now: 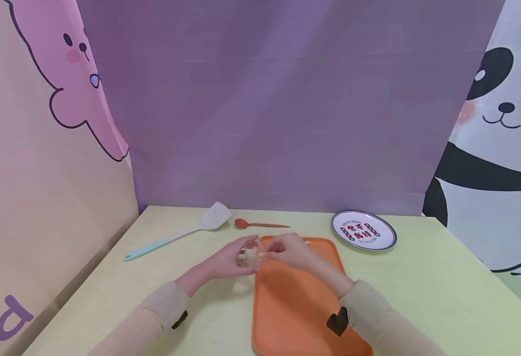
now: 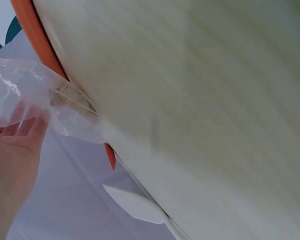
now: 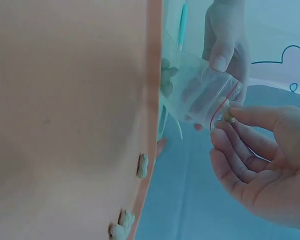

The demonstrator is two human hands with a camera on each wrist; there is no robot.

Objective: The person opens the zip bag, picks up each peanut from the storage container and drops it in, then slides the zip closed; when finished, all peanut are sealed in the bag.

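Observation:
My left hand (image 1: pixel 229 259) holds a clear zip bag (image 3: pixel 197 95) with a red line along its mouth. Several unshelled peanuts (image 3: pixel 167 78) lie in the bottom of the bag. Between thumb and fingertips, my right hand (image 1: pixel 292 251) pinches one peanut (image 3: pixel 229 116) right at the bag's mouth. Both hands are above the far left part of an orange tray (image 1: pixel 296 301). Three loose peanuts on the tray (image 3: pixel 143 166) show near its edge in the right wrist view. In the left wrist view, the bag (image 2: pixel 20 85) covers part of the left fingers.
A white spatula (image 1: pixel 216 216) with a pale blue handle lies at the back left of the table (image 1: pixel 420 287). Beside it is a small red-brown spoon (image 1: pixel 241 223). At the back right stands a white plate (image 1: pixel 347 220) with a dark rim and red print.

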